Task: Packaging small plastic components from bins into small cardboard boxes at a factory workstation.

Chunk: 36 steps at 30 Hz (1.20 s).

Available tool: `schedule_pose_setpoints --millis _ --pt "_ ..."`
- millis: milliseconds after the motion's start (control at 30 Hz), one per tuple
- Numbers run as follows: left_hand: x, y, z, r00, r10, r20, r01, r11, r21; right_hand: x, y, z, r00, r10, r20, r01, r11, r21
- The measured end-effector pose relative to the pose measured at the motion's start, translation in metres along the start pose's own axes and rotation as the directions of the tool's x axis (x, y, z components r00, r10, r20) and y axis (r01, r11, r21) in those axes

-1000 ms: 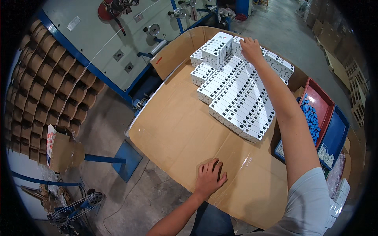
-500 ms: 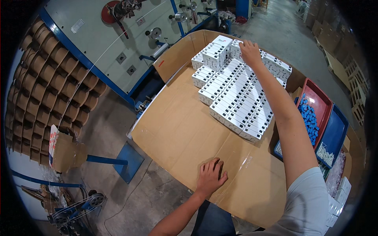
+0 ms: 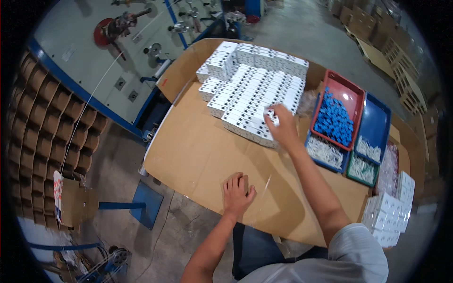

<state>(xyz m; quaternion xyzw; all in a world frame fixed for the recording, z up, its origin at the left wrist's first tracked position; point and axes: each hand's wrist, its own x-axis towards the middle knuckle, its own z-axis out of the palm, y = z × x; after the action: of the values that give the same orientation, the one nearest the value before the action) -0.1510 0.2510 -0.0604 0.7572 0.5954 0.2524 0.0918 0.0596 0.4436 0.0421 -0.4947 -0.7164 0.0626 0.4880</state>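
Rows of small white boxes (image 3: 257,101) with dark square marks stand packed together on the cardboard-covered table (image 3: 184,151). At their far left corner some boxes form a higher stack (image 3: 221,63), and a raised row (image 3: 273,60) runs along the far edge. My right hand (image 3: 284,128) is over the near right part of the rows, fingers curved and thumb apart, with no held thing visible between them. Nearer to me, my left hand (image 3: 237,195) rests on the bare cardboard, fingers apart and slightly bent, holding nothing.
At right are a red tray (image 3: 347,85) of blue pieces (image 3: 334,120), a blue tray (image 3: 375,113), a tray of white pieces (image 3: 324,152) and a green tray (image 3: 362,170). More white boxes (image 3: 387,214) stand beyond. A grey machine panel (image 3: 89,61) borders the far left.
My right hand has drawn back from the far row toward the near right boxes. The view has shifted, showing more of the trays. My left hand stays on the cardboard.
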Motion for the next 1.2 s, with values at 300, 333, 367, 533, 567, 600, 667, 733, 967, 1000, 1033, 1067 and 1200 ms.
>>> schedule_pose_setpoints --millis 300,333,367,533,567,600,667,733,967,1000,1033,1067,1200 --pt "-0.006 -0.002 0.01 0.997 0.05 -0.053 -0.049 0.998 0.028 -0.32 -0.116 -0.14 0.756 0.511 0.409 -0.564 0.825 0.011" --pt "-0.007 -0.004 0.007 0.998 0.05 -0.049 -0.049 0.998 0.03 -0.338 -0.124 -0.151 0.699 0.529 0.482 -0.608 0.794 0.011" --pt "-0.008 -0.006 0.004 0.996 0.058 -0.067 -0.056 0.998 0.026 -0.351 -0.131 -0.16 0.638 0.538 0.551 -0.649 0.761 0.008" --pt "-0.009 0.009 0.007 0.97 0.14 -0.197 -0.148 0.989 -0.023 -0.386 -0.14 -0.206 0.61 0.55 0.571 -0.601 0.79 -0.119" --pt "-0.004 0.024 0.013 0.963 0.185 -0.198 -0.191 0.982 -0.013 -0.39 -0.14 -0.22 0.616 0.567 0.547 -0.594 0.79 -0.151" --pt "-0.005 0.023 0.019 0.946 0.243 -0.212 -0.246 0.969 0.017 -0.394 -0.141 -0.232 0.621 0.594 0.511 -0.593 0.783 -0.188" --pt "-0.01 0.003 0.024 0.888 0.4 -0.226 -0.376 0.916 0.141 -0.393 -0.144 -0.239 0.706 0.528 0.471 -0.526 0.837 -0.15" --pt "-0.017 0.012 0.015 0.961 0.261 -0.09 -0.227 0.933 0.278 -0.409 -0.131 -0.244 0.772 0.501 0.391 -0.508 0.856 -0.096" --pt "-0.082 0.04 0.02 0.984 0.157 -0.08 -0.15 0.985 0.086 -0.431 -0.123 -0.383 0.733 0.67 -0.113 -0.674 0.738 0.005" --pt "-0.103 0.029 0.029 0.966 0.201 -0.162 -0.193 0.979 0.064 -0.44 -0.114 -0.402 0.71 0.654 -0.26 -0.674 0.739 0.019" --pt "-0.122 0.02 0.031 0.983 0.137 -0.12 -0.131 0.99 0.054 -0.453 -0.102 -0.425 0.664 0.627 -0.408 -0.693 0.72 -0.021" --pt "-0.141 0.015 0.035 0.995 0.068 -0.077 -0.065 0.997 0.047 -0.465 -0.089 -0.453 0.608 0.579 -0.543 -0.716 0.695 -0.06" --pt "-0.227 0.046 -0.007 0.998 -0.013 0.061 0.018 0.996 -0.082 -0.509 -0.065 -0.563 0.291 0.498 -0.817 -0.88 0.475 -0.023"
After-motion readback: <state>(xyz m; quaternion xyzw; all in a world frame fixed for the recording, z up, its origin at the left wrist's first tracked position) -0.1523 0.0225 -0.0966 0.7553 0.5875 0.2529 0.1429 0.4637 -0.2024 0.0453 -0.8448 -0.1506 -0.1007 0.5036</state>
